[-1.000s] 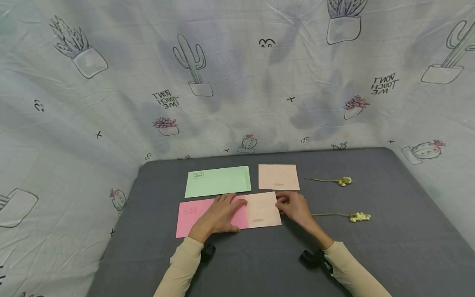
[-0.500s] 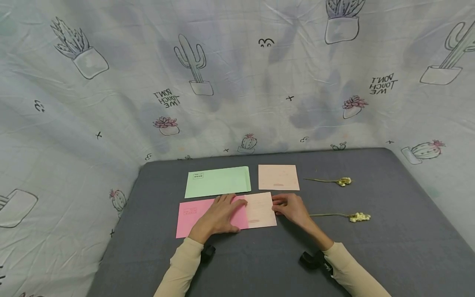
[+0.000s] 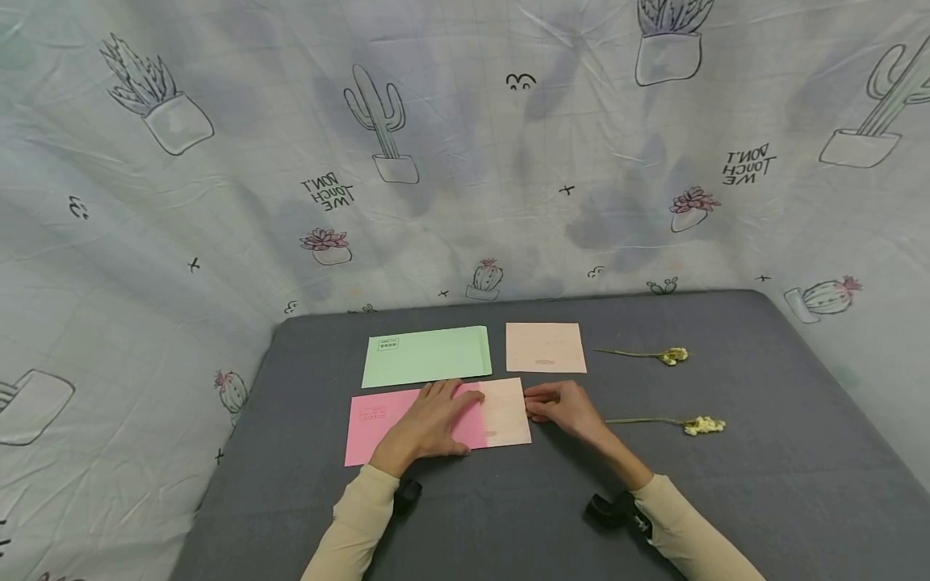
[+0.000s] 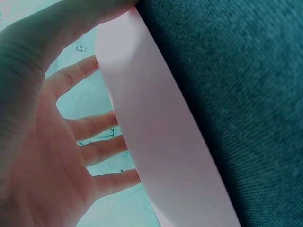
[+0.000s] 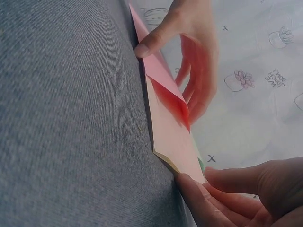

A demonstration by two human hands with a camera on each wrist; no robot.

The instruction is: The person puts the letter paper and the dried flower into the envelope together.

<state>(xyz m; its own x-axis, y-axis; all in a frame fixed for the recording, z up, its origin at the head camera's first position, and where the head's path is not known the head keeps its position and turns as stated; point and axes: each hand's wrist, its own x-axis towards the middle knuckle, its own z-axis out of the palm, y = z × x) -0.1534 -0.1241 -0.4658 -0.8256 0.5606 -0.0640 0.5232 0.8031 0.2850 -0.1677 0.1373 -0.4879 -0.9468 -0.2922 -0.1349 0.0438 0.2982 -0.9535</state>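
Note:
A pink envelope [image 3: 392, 415] lies lengthwise on the grey table, its mouth gaping to the right. Spanning the envelope, my left hand [image 3: 429, 424] rests near the mouth, thumb at the near edge and fairly straight, spread fingers at the far edge. A peach card [image 3: 508, 411] sticks partly out of the mouth; its left part is hidden inside. At the card's outer edge, my right hand [image 3: 570, 407] pinches it between thumb and fingers. The right wrist view shows this pinch and the mouth standing slightly apart above the card [image 5: 173, 137].
Behind lie a pale green envelope [image 3: 429, 355] and a second peach card [image 3: 545, 349]. On the right are two dried flower stems, an upper one [image 3: 672, 355] and a lower one [image 3: 703, 424], the lower stem's end close to my right hand. A cactus-print cloth [image 3: 465, 161] rises behind the table [image 3: 508, 516].
My right hand has moved left with the card, which has slid farther into the pink envelope, so less of it shows. My left hand has stayed in place on the envelope.

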